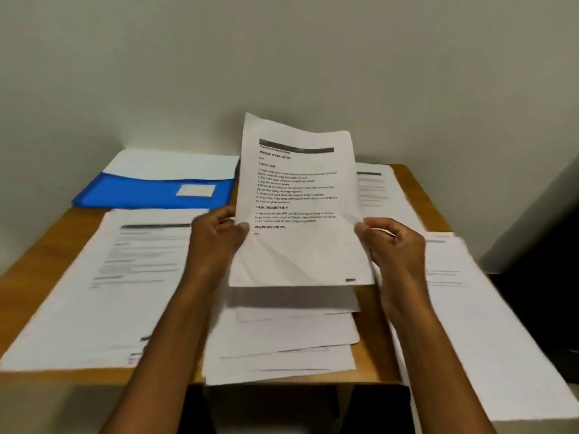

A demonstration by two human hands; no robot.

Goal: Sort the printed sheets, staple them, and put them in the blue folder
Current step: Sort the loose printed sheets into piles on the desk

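Observation:
I hold a printed sheet (297,214) upright above the table's middle. My left hand (216,236) grips its left edge and my right hand (391,242) pinches its right edge. Under it lies a loose stack of white sheets (282,346) reaching past the table's front edge. The blue folder (150,192) lies at the back left with white paper sticking out of its top. More printed sheets lie flat on the left (103,283), at the back right (382,195) and on the right (476,324). No stapler is in view.
The small wooden table (40,270) stands in a corner against a pale wall (282,57). A dark gap (539,277) runs along the table's right side, where the right-hand sheets overhang the edge.

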